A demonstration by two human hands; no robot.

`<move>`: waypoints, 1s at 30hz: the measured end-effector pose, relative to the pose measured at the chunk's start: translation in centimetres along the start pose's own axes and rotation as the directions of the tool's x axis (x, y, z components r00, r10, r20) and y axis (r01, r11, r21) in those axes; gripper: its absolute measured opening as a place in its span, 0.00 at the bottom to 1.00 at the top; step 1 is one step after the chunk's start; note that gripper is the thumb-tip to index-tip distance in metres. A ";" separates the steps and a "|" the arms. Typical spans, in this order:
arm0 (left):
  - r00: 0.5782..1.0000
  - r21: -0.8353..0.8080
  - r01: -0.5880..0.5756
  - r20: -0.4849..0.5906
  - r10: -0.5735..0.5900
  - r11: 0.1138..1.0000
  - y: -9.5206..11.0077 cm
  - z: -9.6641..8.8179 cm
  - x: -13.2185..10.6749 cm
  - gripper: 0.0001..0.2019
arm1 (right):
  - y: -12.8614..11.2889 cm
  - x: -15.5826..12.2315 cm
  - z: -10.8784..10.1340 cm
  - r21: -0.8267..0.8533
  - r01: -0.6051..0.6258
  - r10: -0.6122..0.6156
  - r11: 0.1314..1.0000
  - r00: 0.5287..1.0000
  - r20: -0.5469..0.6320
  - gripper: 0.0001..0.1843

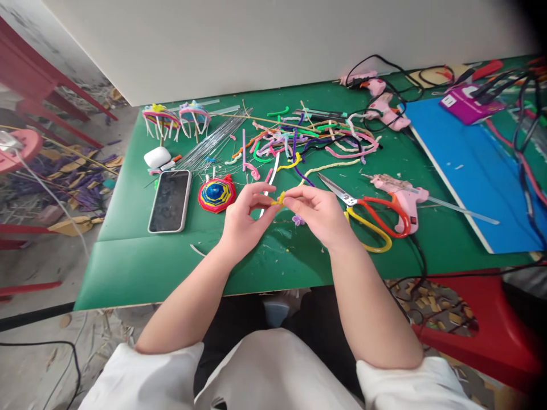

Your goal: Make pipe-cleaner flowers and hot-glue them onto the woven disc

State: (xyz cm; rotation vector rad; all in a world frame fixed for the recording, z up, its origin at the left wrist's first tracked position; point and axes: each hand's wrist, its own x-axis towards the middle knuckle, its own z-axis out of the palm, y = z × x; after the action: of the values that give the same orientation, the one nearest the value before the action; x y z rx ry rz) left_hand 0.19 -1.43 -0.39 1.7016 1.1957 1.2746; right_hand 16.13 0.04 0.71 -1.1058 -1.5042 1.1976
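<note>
Between my fingertips, over the green table, is a short twisted piece of yellow pipe cleaner. My left hand pinches its left end. On the other end, the thumb and fingers of my right hand are closed. A small purple flower shape lies just below the right fingertips. Left of my left hand sits a round red, yellow and blue woven piece. Scissors with red and yellow handles lie beside my right hand, blades apart.
Loose pipe cleaners and clear thin sticks cover the back. A phone lies left, near two fringed umbrella-like ornaments. At right are a pink glue gun, a blue board, a purple power strip and black cables.
</note>
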 end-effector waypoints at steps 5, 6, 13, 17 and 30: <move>0.986 0.102 -0.155 0.073 0.148 0.983 0.1 -0.1 -0.1 0.14 | 0.4 0.1 0.1 0.078 -0.068 0.068 0.995 0.998 0.011 0.12; 0.975 0.146 -0.218 0.073 0.210 0.965 0.1 -0.1 -0.1 0.13 | 0.5 0.1 0.2 0.086 -0.088 0.087 0.992 0.996 0.010 0.13; 0.978 0.154 -0.203 0.072 0.194 0.967 -0.1 -0.1 -0.1 0.12 | 0.3 -0.1 0.3 -0.113 0.104 -0.118 0.988 0.986 -0.121 0.05; 0.987 0.060 -0.147 0.068 0.143 0.987 -0.1 -0.2 0.0 0.13 | -0.1 -0.4 -0.1 -0.345 0.325 -0.363 0.881 0.930 -0.050 0.06; 0.990 -0.234 0.067 0.136 -0.035 0.970 -0.2 -0.8 0.3 0.14 | 0.0 -0.4 -0.4 -0.394 0.336 -0.354 0.856 0.935 0.028 0.05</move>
State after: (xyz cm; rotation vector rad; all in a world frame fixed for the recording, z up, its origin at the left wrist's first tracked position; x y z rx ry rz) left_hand -0.61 -1.10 -0.24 1.5439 0.9619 1.2028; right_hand 16.57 -0.24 0.70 -1.0463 -1.8659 0.6309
